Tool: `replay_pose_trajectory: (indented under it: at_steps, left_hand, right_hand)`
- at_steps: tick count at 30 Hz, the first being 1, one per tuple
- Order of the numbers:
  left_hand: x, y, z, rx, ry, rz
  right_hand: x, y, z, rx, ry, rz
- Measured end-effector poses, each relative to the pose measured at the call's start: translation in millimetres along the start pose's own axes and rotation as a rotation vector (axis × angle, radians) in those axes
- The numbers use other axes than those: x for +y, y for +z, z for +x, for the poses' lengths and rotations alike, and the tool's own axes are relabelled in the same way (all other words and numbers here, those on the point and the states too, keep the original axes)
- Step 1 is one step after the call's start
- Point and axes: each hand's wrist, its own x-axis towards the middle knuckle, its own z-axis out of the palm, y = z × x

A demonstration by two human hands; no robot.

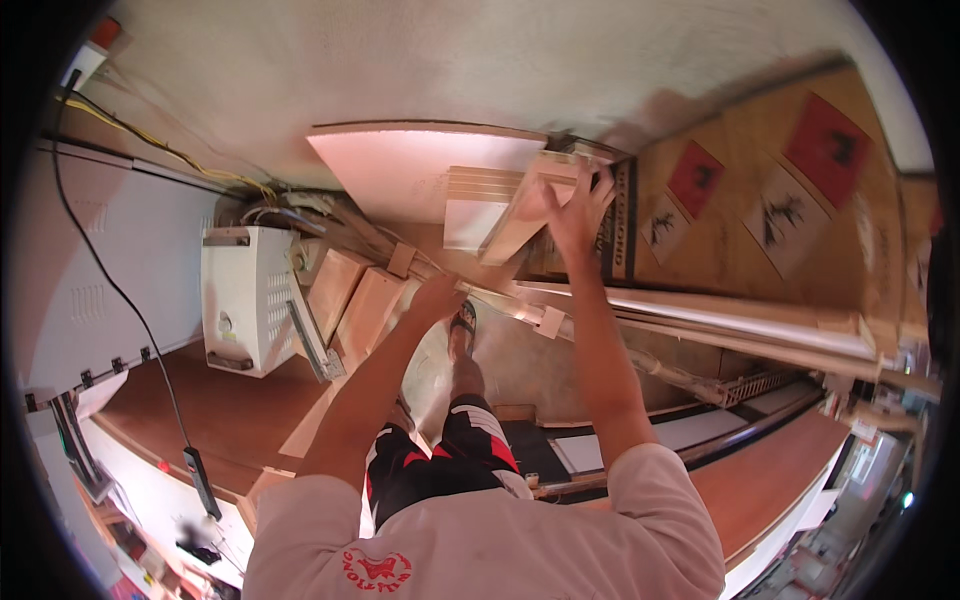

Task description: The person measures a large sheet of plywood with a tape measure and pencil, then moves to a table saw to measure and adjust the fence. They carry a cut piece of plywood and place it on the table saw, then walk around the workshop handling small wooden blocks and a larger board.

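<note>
My right hand reaches up with curved fingers gripping a light wooden plank, which stands tilted beside a stack of pale boards before a white panel. My left hand is lower and left, closed on a long narrow rail that runs diagonally with small wooden blocks on it; its fingertips are mostly hidden. Left of that hand lie two wooden boxes or thick boards.
A white metal unit stands left, near a brown worktop and hanging cable. Large printed cardboard-coloured sheets lean right above long strips. A pale wall is behind; my sandalled foot is on the floor.
</note>
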Motion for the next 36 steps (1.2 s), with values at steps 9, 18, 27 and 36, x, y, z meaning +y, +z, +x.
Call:
replay_pose_trajectory:
  at_steps: [9,18,27,36]
  left_hand:
    - [54,-2,183,0.257,0.057,0.323]
    - [36,35,176,0.324,0.154,0.575]
    - [33,30,173,0.434,0.245,0.551]
    - [21,55,200,-0.004,0.165,0.508]
  right_hand:
    - [49,18,2,-0.104,-0.117,-0.113]
    - [42,-49,-78,-0.277,-0.025,-0.153]
    - [49,-30,-62,-0.126,-0.093,-0.136]
    - [33,-15,-50,-0.059,-0.150,0.065]
